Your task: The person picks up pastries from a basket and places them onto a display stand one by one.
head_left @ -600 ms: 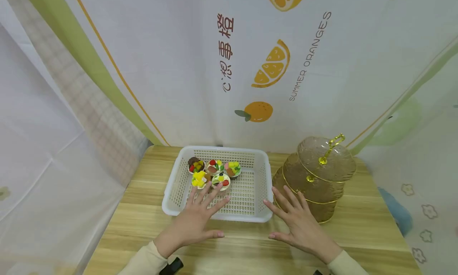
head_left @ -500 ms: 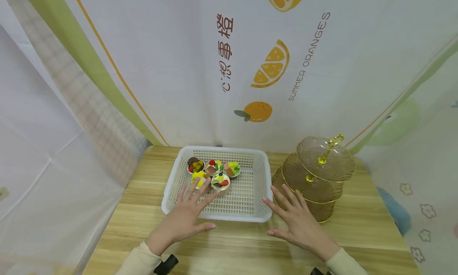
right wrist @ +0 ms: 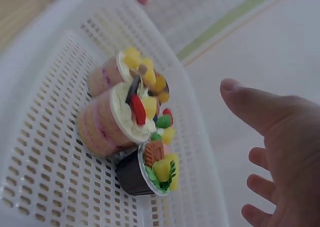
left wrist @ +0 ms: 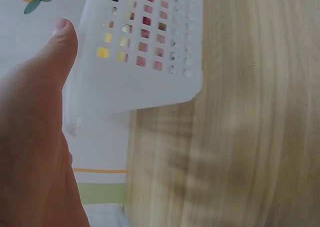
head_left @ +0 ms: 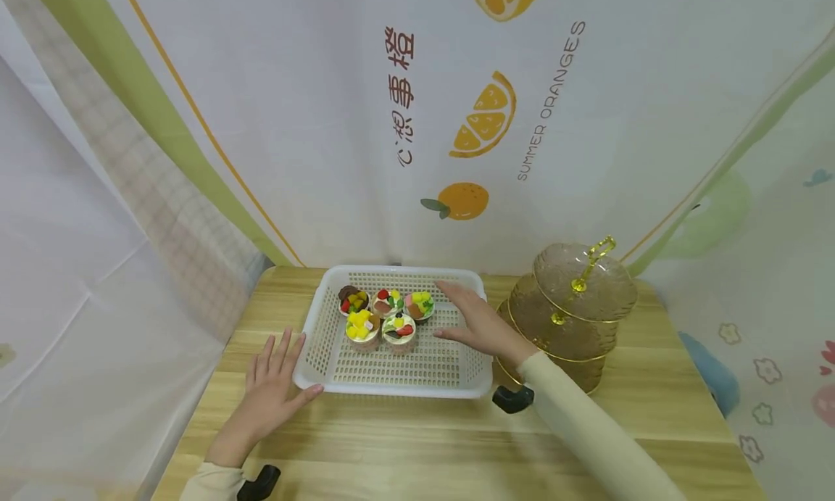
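Observation:
Several toy dessert cups with fruit toppings sit in the left half of a white plastic basket [head_left: 450, 392]. One cup [head_left: 399, 333] has a red-and-cream top, and a yellow-topped cup [head_left: 362, 328] is at its left. My right hand [head_left: 483, 323] hovers over the basket's right half, fingers extended, nearest the dark cup [right wrist: 135, 174] with green, yellow and brown pieces on top. It holds nothing. Beside the basket's left front corner, my left hand [head_left: 269, 392] has its fingers spread. I cannot tell whether its thumb [left wrist: 62, 44] touches the rim.
A three-tier, smoky-clear tray stand [head_left: 587, 312] with gold rims and a gold handle stands right of the basket. Wooden tabletop [head_left: 404, 443] extends in front. A white curtain [head_left: 313, 124] with orange prints hangs behind the table.
My right hand has moved left and forward over the basket, from near the stand. My left hand has drawn back leftward from above the cups to the basket's left side.

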Demonstrator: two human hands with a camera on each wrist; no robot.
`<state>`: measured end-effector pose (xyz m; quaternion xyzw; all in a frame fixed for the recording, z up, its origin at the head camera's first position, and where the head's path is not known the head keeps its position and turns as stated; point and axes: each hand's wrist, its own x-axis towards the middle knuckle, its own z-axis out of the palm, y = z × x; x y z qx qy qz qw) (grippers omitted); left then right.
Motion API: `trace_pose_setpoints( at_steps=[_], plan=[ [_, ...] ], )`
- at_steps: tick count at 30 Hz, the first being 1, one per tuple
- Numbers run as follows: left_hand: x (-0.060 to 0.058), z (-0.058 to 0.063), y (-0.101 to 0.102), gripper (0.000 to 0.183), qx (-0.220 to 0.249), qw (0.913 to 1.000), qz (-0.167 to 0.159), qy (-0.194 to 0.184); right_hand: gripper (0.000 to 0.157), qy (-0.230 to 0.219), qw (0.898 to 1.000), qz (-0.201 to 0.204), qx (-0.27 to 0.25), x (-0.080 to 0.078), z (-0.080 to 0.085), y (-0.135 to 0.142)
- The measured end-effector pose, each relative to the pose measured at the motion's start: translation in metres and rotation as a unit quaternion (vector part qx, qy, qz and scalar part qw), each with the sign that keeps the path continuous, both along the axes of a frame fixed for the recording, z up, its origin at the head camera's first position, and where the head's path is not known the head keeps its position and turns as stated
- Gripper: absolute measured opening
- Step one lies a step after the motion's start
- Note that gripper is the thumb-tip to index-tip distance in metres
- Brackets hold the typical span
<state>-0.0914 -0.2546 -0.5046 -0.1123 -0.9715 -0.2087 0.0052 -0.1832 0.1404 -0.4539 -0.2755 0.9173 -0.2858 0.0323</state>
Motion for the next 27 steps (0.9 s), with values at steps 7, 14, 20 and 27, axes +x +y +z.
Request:
trace_pose_setpoints(
  at_steps=[7, 14, 20, 27],
  plan=[
    [-0.001, -0.009, -0.004, 0.094, 0.023, 0.9993, 0.010, -0.029, 0.086, -0.098, 0.992, -0.048, -0.069, -0.056, -0.015, -0.027],
    [-0.005, -0.005, -0.004, 0.092, 0.021, 0.9989, 0.016, -0.038, 0.080, -0.156, 0.978, -0.104, -0.090, -0.076, -0.030, -0.045],
    [-0.007, -0.005, -0.003, 0.094, 0.021, 0.9986, 0.016, -0.046, 0.079, -0.179, 0.969, -0.150, -0.086, -0.080, -0.052, -0.053],
    [-0.007, -0.007, -0.001, 0.093, 0.030, 0.9980, 0.018, -0.052, 0.079, -0.183, 0.967, -0.159, -0.076, -0.080, -0.071, -0.055]
  ],
)
